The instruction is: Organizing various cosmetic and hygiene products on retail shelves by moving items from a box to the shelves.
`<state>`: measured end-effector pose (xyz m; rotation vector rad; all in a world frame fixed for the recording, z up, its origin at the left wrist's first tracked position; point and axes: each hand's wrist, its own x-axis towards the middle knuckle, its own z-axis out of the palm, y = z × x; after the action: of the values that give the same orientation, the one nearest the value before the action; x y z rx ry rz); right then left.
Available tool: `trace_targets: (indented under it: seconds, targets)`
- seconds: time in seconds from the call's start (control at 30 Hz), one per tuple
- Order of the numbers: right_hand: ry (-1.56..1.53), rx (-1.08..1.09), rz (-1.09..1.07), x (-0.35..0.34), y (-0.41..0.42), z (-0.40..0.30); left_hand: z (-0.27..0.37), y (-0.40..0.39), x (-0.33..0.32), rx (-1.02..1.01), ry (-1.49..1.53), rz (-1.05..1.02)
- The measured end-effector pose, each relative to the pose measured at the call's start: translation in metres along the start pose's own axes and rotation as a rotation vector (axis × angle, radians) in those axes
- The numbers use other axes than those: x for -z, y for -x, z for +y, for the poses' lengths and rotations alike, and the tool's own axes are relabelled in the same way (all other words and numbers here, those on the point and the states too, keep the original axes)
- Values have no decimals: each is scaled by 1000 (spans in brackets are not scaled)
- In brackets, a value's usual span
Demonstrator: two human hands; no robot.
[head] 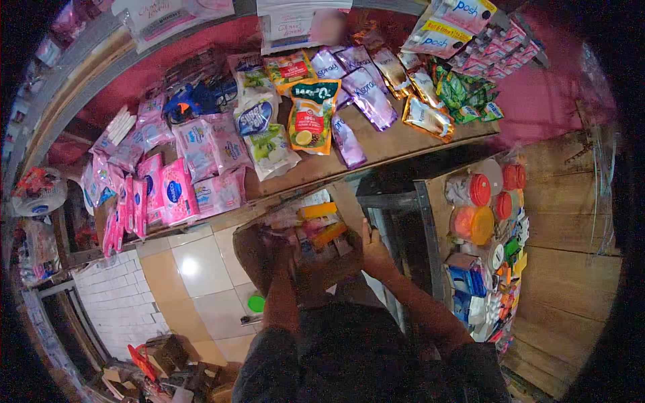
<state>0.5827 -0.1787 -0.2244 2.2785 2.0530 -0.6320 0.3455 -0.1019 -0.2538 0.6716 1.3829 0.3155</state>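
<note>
Between my two hands is a brown cardboard box [322, 274], close against my body below the shelf edge. Inside lie yellow-orange packs [330, 234] and other small packets, partly in shadow. My right hand [375, 249] grips the box's right side, with its fingers pointing up along the flap. At the box's left part, my left hand [279, 247] is dark and blurred; its fingers and whatever they hold cannot be made out.
A wooden shelf [383, 148] ahead carries pink tissue packs [179, 194], pouches [312, 118] and purple sachets [370, 95]. Lidded jars [471, 224] crowd the right side. Tiled floor [201, 262] shows at left, with a green round object [256, 303] and cartons [169, 352].
</note>
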Motion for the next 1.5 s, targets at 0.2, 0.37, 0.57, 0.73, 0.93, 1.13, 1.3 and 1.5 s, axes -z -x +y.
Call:
trace_targets:
  seconds: [0.2, 0.37, 0.57, 0.73, 0.93, 1.13, 1.3, 1.5]
  targets:
    - [17, -32, -118, 12, -4, -11, 9, -13, -7, 39, 116, -20]
    - [13, 11, -68, 1, -2, 1, 3, 6, -1, 58, 188, -11]
    - [-143, -51, -92, 16, -1, -4, 33, 27, 16, 16, 271, 40]
    - [-60, 152, 222, 45, 16, -29, 49, 55, 20, -59, 327, 47]
    - [-847, 184, 192, -27, 1, -24, 25, 29, 12, -261, 432, -176]
    - [-891, 221, 273, 104, 9, -75, 49, 79, -3, -432, 547, -157]
    - [-921, 279, 293, 191, -9, -53, 100, 146, -20, -306, 752, -247]
    - [-729, 582, 773, 392, -22, -3, 105, 112, -21, -259, 943, -320]
